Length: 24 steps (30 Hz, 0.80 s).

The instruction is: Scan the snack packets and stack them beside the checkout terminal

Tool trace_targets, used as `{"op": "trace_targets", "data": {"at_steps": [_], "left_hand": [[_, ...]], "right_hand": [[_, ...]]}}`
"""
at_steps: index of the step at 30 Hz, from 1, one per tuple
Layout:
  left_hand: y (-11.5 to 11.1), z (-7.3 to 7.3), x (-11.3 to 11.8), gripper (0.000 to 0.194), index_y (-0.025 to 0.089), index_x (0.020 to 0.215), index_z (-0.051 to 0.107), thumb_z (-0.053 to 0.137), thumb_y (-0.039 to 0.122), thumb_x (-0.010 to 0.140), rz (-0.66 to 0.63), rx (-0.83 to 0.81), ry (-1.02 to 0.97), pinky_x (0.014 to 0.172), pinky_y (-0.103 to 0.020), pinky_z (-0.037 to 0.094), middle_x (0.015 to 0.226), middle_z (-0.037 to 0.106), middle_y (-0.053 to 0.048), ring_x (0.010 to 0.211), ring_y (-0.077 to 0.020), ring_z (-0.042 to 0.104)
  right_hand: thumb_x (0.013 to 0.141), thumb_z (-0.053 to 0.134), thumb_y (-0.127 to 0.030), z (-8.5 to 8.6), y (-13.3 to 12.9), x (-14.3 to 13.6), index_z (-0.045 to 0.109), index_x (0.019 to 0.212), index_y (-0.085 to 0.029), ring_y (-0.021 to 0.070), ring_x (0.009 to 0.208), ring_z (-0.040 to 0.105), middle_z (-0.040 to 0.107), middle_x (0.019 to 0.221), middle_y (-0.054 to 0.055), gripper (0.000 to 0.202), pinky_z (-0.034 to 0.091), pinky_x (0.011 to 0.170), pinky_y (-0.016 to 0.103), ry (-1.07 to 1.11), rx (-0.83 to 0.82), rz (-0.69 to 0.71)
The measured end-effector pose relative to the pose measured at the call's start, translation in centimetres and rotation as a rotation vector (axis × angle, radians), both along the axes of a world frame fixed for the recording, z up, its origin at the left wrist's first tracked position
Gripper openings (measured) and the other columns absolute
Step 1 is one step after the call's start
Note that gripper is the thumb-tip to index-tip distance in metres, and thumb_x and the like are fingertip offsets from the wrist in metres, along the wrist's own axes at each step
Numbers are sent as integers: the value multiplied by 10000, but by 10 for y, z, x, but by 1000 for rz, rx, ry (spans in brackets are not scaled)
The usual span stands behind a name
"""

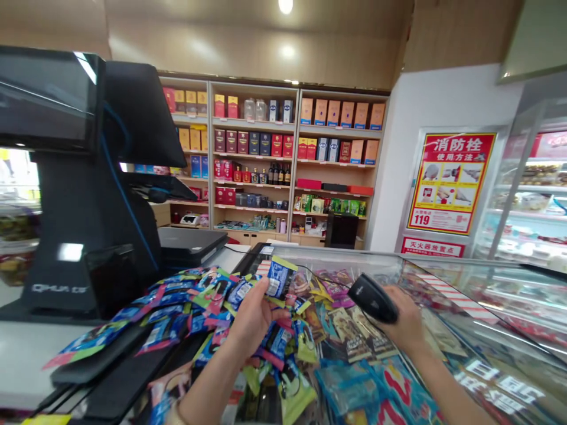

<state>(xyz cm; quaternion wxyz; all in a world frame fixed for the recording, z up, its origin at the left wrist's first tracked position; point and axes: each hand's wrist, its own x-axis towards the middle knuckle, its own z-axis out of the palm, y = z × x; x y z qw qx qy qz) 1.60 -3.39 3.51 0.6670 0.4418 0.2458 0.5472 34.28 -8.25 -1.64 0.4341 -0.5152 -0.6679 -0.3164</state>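
Left hand pinches probable snack packet; right hand grips scanner.

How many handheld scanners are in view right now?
1. The black scanner is in the right hand, to the right of the blue packet that the left hand holds up. Another could be hidden behind the register.

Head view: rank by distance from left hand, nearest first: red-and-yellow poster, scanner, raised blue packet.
From the left hand:
1. Blue packet: held in that hand.
2. Scanner: off to its right, in the right hand.
3. Red-and-yellow poster: farther right, on the wall in the background.
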Motion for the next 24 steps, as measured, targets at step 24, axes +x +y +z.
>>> {"op": "trace_targets", "data": {"at_steps": [24], "left_hand": [[15,-30,3,508,210,1304,509,499,461,862,188,49,106,483,-165,471,998,642,-62,592,-78,597]], "right_hand": [[726,541,-274,11,-7,-130,592,893,-195,193,771,532,591,826,35,191,310,708,337,-36,-126,244]]}}
